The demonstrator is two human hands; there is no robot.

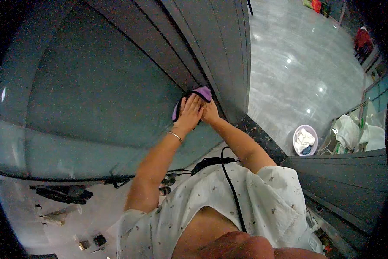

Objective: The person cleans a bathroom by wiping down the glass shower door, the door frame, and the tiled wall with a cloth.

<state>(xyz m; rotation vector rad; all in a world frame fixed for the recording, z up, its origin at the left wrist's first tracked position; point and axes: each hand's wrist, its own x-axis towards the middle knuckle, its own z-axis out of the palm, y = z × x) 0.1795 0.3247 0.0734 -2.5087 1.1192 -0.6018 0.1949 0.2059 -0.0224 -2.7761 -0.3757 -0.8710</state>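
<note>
A purple cloth with a black edge (202,92) is pressed against the grey-framed glass door (103,86), near the upright edge of its frame. My left hand (191,113), a bracelet on its wrist, lies over the cloth with fingers extended and holds it to the surface. Close beside it, my right hand (210,113) is closed at the right side of the cloth. Its fingers are partly hidden behind the left hand. Purple shows above the fingers and to the left of the left hand.
Grey ribbed door frame (228,52) rises right of my hands. Beyond a dark threshold (263,136), a pale bucket (315,146) with cloths stands on the shiny tiled floor (284,73), next to white bags (347,131). Another grey panel (345,177) is at lower right.
</note>
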